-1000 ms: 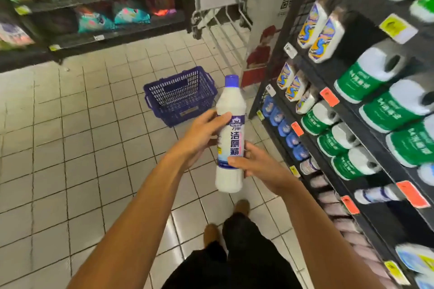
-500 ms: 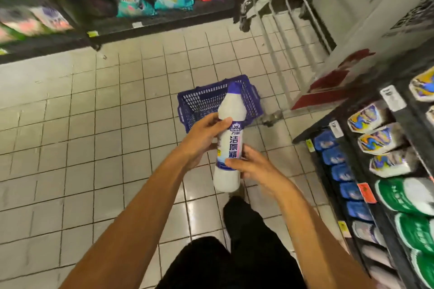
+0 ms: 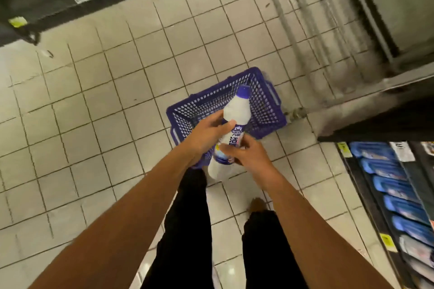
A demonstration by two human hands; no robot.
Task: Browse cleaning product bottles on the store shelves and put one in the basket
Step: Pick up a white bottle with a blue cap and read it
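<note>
Grip: left hand (image 3: 206, 135) and right hand (image 3: 244, 155) both clasp the white bottle (image 3: 231, 134) mid-body.
Bottle axis: cap forward, base toward the person.
Basket (image 3: 270, 110): directly beyond and below the grip, on the floor.
Nearer hand: left.

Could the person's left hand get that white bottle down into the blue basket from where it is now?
Probably yes. The left hand and right hand both grip the white bottle in front of the blue basket, whose open top shows nothing inside or across it.
</note>
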